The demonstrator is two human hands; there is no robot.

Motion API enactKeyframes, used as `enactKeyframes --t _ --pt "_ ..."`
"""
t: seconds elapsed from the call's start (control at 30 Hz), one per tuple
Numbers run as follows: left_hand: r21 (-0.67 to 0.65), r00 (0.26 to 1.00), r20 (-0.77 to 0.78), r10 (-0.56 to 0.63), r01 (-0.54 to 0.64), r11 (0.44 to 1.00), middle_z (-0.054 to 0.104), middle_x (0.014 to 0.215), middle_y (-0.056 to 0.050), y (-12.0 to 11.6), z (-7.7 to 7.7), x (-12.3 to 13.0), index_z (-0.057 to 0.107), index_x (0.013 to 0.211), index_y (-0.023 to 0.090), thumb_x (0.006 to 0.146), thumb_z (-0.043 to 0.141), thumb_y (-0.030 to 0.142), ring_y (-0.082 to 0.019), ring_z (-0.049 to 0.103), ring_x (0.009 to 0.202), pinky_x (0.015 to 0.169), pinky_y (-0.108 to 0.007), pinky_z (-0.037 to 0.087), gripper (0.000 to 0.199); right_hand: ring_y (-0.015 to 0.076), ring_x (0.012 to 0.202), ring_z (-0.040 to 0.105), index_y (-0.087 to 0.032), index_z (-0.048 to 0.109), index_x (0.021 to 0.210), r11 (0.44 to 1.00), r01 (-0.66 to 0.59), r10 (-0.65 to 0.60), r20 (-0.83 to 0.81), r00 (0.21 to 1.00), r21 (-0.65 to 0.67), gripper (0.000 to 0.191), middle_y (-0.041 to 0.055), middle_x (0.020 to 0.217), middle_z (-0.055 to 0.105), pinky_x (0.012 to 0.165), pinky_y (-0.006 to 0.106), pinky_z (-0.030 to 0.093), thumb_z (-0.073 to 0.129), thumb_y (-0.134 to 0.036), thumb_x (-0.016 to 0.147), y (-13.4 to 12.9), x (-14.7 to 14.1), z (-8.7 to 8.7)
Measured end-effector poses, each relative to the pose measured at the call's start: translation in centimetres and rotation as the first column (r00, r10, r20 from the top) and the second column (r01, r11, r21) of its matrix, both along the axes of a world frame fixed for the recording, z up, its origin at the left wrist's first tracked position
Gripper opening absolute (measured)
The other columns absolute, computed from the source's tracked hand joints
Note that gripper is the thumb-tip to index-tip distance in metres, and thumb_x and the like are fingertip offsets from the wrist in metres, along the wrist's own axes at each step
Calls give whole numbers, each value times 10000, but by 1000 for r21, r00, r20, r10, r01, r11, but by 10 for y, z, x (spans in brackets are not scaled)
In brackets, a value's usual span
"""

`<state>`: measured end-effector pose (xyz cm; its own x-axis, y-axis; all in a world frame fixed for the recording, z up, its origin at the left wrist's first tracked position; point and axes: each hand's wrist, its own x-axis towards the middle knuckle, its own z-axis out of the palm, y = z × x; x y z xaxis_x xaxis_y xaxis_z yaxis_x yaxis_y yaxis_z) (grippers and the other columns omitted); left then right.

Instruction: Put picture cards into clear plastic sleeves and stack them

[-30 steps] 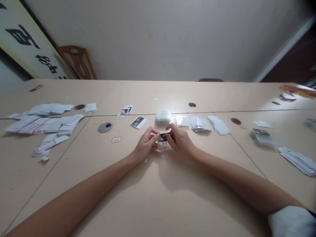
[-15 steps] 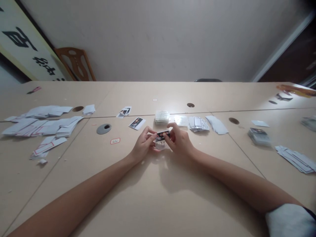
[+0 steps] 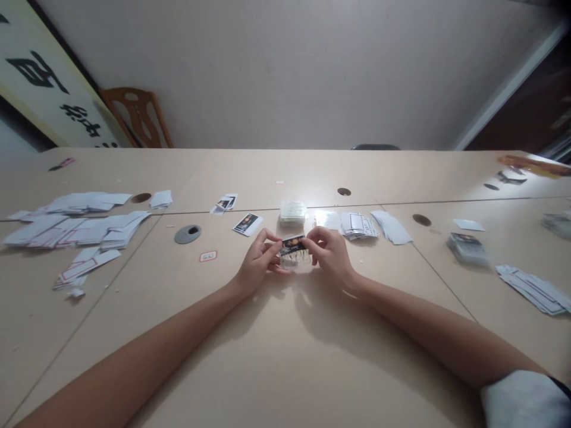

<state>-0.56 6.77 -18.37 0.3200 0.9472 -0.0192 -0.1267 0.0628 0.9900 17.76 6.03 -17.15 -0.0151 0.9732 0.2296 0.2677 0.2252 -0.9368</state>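
My left hand [image 3: 262, 257] grips a clear, black-topped pack [image 3: 293, 249] by its left side; my right hand [image 3: 329, 252] pinches its top right corner. Beyond sits a stack [image 3: 293, 214].

A pale grey-white cloth sleeve [image 3: 520, 397], black at one edge, wraps the right arm [image 3: 423, 315]; left hand [image 3: 255, 263] and right hand [image 3: 332, 254] are bare.

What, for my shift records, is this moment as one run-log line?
left hand: holds clear pack, left side; right hand: at pack's upper right corner; beyond: clear stack
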Motion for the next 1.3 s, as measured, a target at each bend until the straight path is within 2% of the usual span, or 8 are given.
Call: enactKeyframes --t 0.13,0.27,0.43,0.57,0.83,1.03,1.3 --pt "-18 999 39 -21 22 1000 555 719 61 1 -1 -1 378 892 210 804 661 448 -62 546 490 510 -303 597 380 63 464 513 -158 540 704 1000 -19 19 -50 999 7 221 -14 653 549 376 172 387 614 -334 818 1 0 -3" --pt "-27 998 53 -18 19 999 536 705 71 2 -1 -1 377 886 208 801 666 437 -42 508 458 507 -303 597 378 59 459 508 -165 517 707 998 -44 45 -34 998 36 234 -20 665 531 370 170 378 592 -347 835 0 0 -4" --pt "-36 999 34 -6 7 999 571 762 41 1 0 -1 385 900 204 795 662 465 -86 596 529 513 -295 595 394 58 457 504 -170 500 720 997 -61 62 -21 998 44 255 -21 668 531 371 169 376 570 -378 850 1 0 -4" --pt "-38 1000 27 -4 5 999 583 758 39 1 1 -1 388 899 203 794 665 460 -94 606 533 510 -292 594 392 61 446 510 -168 506 719 997 -63 63 -8 998 48 243 -27 669 531 375 175 375 568 -361 852 3 1 -5" --pt "-29 1000 6 -5 5 1000 603 750 39 1 -1 0 390 893 207 786 669 468 -96 602 529 503 -289 590 396 68 450 500 -175 500 708 999 -32 32 10 999 39 234 -21 677 541 377 181 365 569 -353 843 4 0 -9" --pt "-13 1000 -8 -2 2 1000 579 749 49 0 0 1 390 881 205 784 670 464 -90 592 536 507 -308 600 393 81 527 516 -167 518 679 996 20 -24 40 999 86 208 -4 681 559 437 178 393 581 -299 827 5 -1 -13" --pt "-8 1000 -9 -5 5 1000 587 735 44 -1 0 1 389 887 205 784 674 458 -100 598 537 494 -303 596 394 86 463 507 -174 511 672 999 35 -35 10 999 38 248 -18 630 540 393 202 392 608 -355 811 4 -1 -13"
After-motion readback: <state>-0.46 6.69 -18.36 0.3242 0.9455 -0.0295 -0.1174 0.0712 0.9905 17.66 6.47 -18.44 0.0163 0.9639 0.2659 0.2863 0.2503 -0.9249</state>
